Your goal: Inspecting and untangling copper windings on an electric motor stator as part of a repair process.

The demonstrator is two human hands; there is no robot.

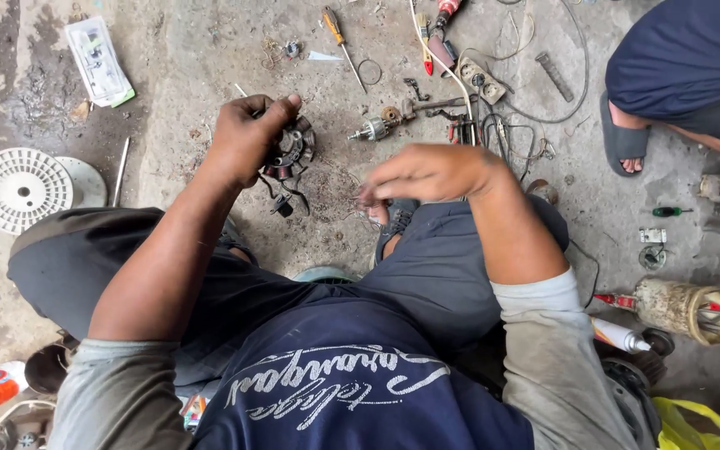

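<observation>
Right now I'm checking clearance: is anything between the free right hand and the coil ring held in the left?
Nothing visible. The right hand hovers beside the stator coil ring that the left hand holds; only bare floor shows between them.

Stained, cracked grey concrete floor (177, 50) in flat daylight, damp dark patches at the left edge.

Round stator (292, 150) with copper-wound coils, dark wires dangling, held tilted above concrete — clasped by left hand (247, 133)
</observation>
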